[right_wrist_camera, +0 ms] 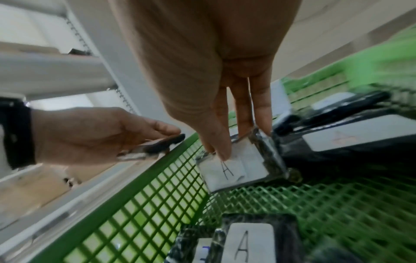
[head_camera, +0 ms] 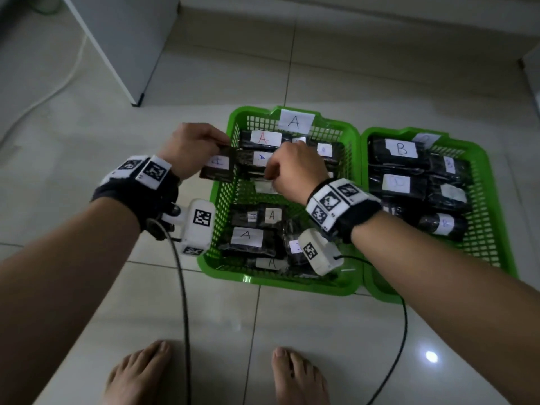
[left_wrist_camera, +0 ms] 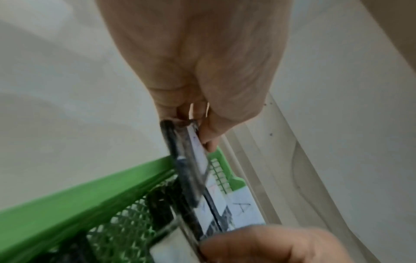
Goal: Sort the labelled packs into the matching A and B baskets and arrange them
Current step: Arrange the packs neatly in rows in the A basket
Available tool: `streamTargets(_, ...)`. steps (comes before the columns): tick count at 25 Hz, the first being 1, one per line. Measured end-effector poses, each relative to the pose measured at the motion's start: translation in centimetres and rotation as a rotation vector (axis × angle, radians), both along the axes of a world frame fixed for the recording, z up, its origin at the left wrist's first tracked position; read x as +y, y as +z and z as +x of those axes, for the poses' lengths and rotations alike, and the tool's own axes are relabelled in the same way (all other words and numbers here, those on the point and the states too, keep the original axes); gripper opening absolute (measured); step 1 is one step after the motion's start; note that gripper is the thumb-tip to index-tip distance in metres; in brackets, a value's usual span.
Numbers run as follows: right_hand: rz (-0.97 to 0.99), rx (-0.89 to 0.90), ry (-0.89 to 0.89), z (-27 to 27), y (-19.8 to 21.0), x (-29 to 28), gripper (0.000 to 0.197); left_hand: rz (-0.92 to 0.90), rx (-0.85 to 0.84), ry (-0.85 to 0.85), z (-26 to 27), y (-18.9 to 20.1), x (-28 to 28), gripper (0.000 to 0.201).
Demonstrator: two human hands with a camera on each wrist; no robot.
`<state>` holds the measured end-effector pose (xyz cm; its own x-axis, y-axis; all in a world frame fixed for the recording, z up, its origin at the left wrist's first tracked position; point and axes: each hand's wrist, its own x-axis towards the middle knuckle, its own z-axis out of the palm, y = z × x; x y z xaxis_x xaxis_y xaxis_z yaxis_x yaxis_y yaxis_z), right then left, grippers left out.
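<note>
Bare feet (head_camera: 140, 372) stand on the tiled floor (head_camera: 292, 331). Left hand (head_camera: 191, 147) pinches a dark pack (head_camera: 217, 168) over basket A's (head_camera: 222, 197) left rim; right hand (head_camera: 295, 168) pinches an A-labelled pack (right_wrist_camera: 234, 167) inside it. Basket B (head_camera: 493, 244), holding B packs, sits rightmost.

We look steeply down from head height at both baskets on the floor (head_camera: 321, 331); each wrist view sits close behind its hand, sharing the A basket's (head_camera: 222, 182) left rim.
</note>
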<state>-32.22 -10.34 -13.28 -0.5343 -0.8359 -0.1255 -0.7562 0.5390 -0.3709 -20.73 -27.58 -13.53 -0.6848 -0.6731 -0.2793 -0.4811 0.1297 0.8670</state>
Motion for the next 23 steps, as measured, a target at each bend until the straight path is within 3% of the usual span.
streamTargets(4, 0.092, 0.123, 0.176, 2.6, 0.0, -3.7, 0.011, 0.106, 0.076, 0.084, 0.8, -2.2, 0.1, 0.034)
streamTargets(10, 0.162, 0.236, 0.27, 2.7, -0.2, -3.5, 0.023, 0.087, 0.068, 0.019, 0.8, -1.5, -0.2, 0.027)
streamTargets(13, 0.26, 0.196, 0.323, 2.8, -0.3, -2.7, 0.019, 0.101, 0.073, 0.023, 1.2, -1.6, -0.5, 0.025)
streamTargets(16, 0.353, 0.217, 0.425, 2.9, -0.3, -2.5, 0.029, 0.132, 0.1, 0.052, 1.2, -1.3, -0.4, 0.024)
streamTargets(19, 0.375, 0.232, 0.443, 2.6, -0.1, -3.2, 0.018, 0.151, 0.114, 0.032, 1.2, -1.1, 0.0, 0.023)
streamTargets(23, 0.345, 0.209, 0.434, 2.8, -0.4, -3.9, 0.023, 0.142, 0.137, 0.088, 1.8, -1.0, 0.0, 0.02)
